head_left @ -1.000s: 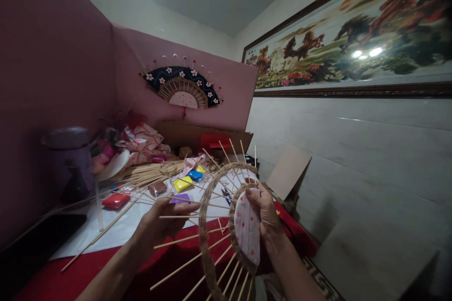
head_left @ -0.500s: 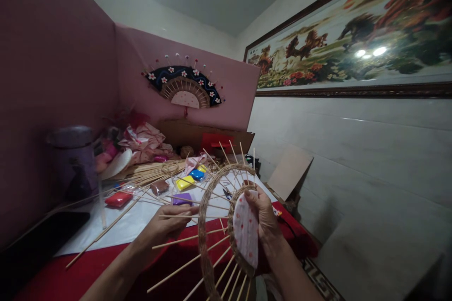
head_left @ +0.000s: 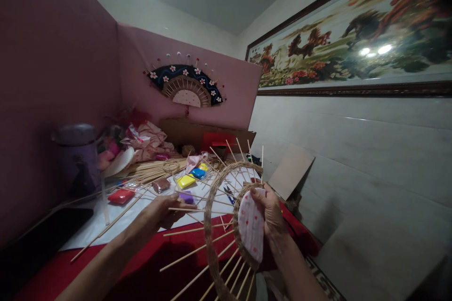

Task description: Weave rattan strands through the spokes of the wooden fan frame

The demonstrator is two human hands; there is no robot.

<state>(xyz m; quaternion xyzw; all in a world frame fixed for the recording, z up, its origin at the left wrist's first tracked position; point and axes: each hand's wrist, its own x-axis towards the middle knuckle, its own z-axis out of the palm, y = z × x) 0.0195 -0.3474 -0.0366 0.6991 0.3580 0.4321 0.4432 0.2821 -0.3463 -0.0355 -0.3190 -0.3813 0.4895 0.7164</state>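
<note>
A half-round fan frame [head_left: 213,225] of thin wooden sticks, with two bands of brown twine woven across them, stands upright before me. Its inner edge carries a white half-disc pad [head_left: 251,225] with small red spots. My right hand [head_left: 273,209] grips this padded part, thumb on the front face and fingers behind. My left hand [head_left: 173,210] is at the outer stick ends on the left, its fingers curled together behind one stick. What those fingers hold, if anything, is hidden.
Clay packets, including a yellow one [head_left: 186,181] and a red one [head_left: 121,196], lie on white paper with small snips [head_left: 229,194]. Behind are a stick bundle [head_left: 148,171] and crumpled pink cloth [head_left: 151,138]. A purple tumbler [head_left: 78,164] stands left; a finished fan [head_left: 187,82] hangs behind.
The fan frame and my right hand appear slightly further right in view. My left hand has shifted a little up and left relative to the sticks, and more of the snips shows.
</note>
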